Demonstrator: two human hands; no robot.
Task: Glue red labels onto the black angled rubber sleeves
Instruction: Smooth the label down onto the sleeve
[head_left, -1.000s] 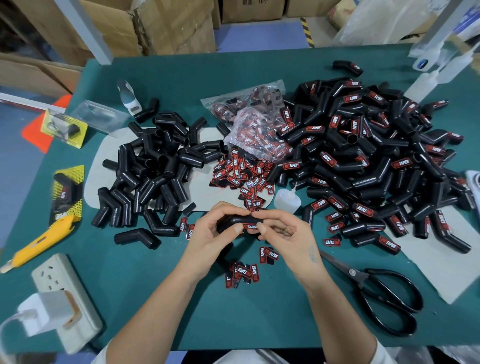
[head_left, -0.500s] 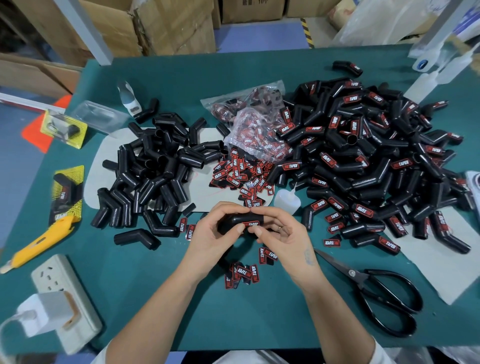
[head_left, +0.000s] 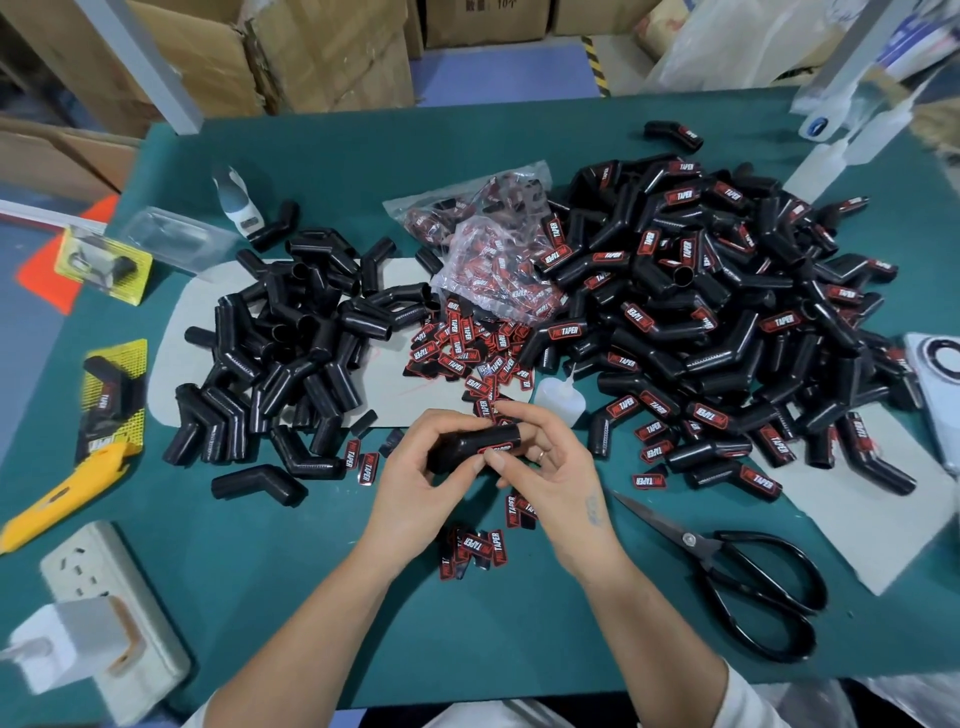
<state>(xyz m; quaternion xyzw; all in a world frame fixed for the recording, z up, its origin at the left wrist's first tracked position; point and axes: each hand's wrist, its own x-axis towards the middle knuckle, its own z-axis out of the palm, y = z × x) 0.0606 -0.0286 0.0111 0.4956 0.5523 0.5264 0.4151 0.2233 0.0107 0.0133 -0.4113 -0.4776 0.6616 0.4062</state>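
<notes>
On your left sits the pile of plain sleeves (head_left: 291, 353), none labelled as far as I can see: that is the work still to do. Your left hand (head_left: 415, 478) is wrapped around 1 sleeve (head_left: 470, 447), holding it just above the table (head_left: 519, 639) in front of you. Your right hand (head_left: 556, 467) presses a red label (head_left: 496, 450) onto that sleeve with the thumb, the other fingers loose and spread. Loose labels (head_left: 467, 353) lie just beyond your hands, more near your wrists, with the glue bottle (head_left: 561, 397) beside them. On your right the labelled pile (head_left: 701, 322) is clearly the bigger of the 2, so I judge you well past halfway.
</notes>
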